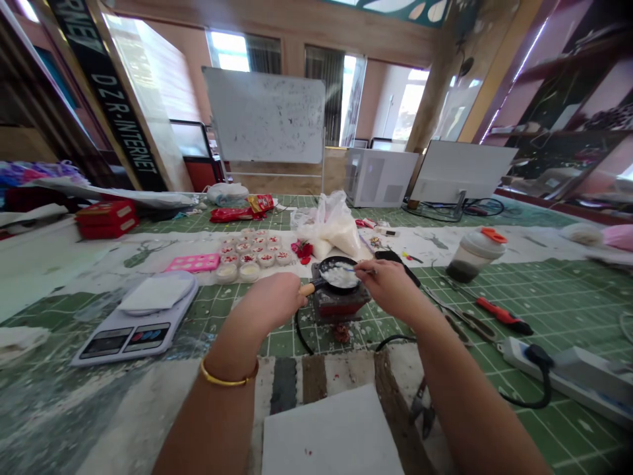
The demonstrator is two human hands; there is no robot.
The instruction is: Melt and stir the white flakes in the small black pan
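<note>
My left hand point(277, 298) is closed around the wooden end of the handle point(309, 288) of a small black frying pan point(341, 290). The pan rests on a small red electric hot plate point(341, 305). White, lumpy material point(339, 274) lies in the pan. From the right, my right hand point(386, 280) pinches a thin stirring tool point(353, 269), its tip in the white material; its exact kind is too small to tell. Behind the pan stands a plastic bag of white granules point(341, 234), with red flowers point(302, 249) to its left.
Several small cups with red bits point(267, 258) and a pink mould point(192, 262) stand left of the pan. A kitchen scale point(143, 333) is nearer left. At right are a shaker bottle point(469, 257), a red screwdriver point(499, 314) and a power strip point(583, 379); pliers point(422, 409) lie in front.
</note>
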